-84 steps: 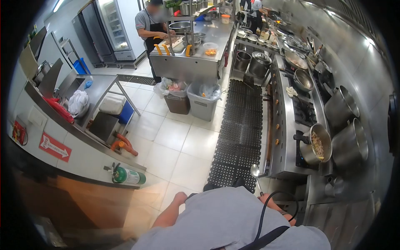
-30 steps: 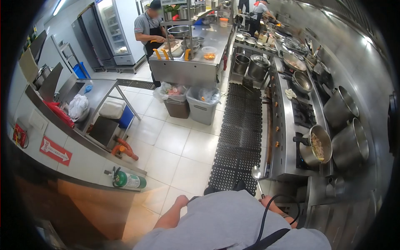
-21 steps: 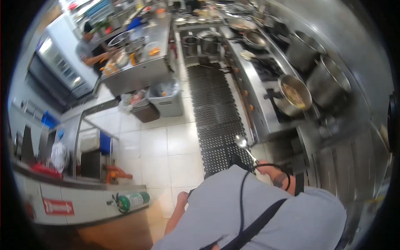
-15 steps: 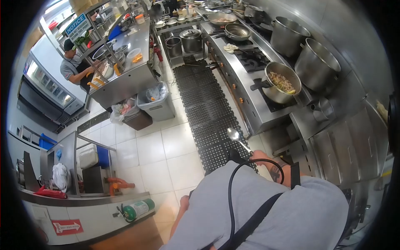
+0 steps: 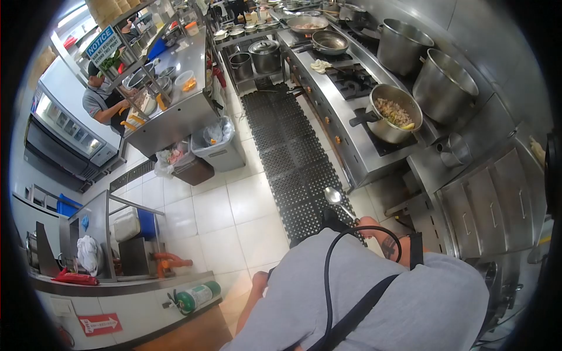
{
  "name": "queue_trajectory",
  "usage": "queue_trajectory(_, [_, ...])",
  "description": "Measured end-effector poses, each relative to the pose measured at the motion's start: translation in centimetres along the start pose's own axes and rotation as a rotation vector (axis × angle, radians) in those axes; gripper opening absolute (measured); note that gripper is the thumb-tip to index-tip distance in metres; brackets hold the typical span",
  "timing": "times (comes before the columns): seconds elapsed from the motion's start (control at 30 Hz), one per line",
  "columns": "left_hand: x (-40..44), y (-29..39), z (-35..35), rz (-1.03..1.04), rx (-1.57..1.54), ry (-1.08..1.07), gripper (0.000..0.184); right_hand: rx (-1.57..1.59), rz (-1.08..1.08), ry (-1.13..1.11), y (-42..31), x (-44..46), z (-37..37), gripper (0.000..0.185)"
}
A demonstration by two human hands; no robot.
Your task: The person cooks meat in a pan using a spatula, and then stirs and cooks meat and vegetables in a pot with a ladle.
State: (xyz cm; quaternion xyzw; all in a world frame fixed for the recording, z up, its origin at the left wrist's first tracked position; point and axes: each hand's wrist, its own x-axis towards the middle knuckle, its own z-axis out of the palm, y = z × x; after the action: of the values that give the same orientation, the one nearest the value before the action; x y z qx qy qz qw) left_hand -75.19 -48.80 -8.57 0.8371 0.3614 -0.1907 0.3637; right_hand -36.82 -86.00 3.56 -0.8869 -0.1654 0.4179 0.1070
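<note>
My right hand (image 5: 369, 227) is wrapped round the handle of a large metal serving spoon (image 5: 333, 197), its bowl pointing forward over the black floor mat. My left hand (image 5: 259, 282) hangs low beside my grey shirt with its fingers curled; a small pale patch shows by it, but I cannot make out what it holds. Ahead to the right, a deep pan (image 5: 393, 117) of chopped, browned food sits on the stove, apart from the spoon.
The stove (image 5: 351, 131) runs along the right, with tall stockpots (image 5: 445, 85) behind the pan. Perforated matting (image 5: 281, 134) covers the aisle. Bins (image 5: 219, 146) stand by the steel counter at left, where another person (image 5: 102, 99) works. A fire extinguisher (image 5: 196, 297) is at lower left.
The spoon and my right hand have shifted slightly right and lower in view. My left hand stays by my side. The person at the counter leans a little differently.
</note>
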Motion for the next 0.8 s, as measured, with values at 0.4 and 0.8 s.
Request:
queue_trajectory(0.4, [0.3,3.1,-1.7,-0.124,-0.125,0.049,0.028,0.178,-0.023,0.178,0.5,1.1,0.5,0.033])
queue_trajectory(0.8, [0.5,0.0,-2.4,0.065,0.188,-0.048,0.026,1.232,0.0,0.227,-12.7,9.6,-5.6,0.022])
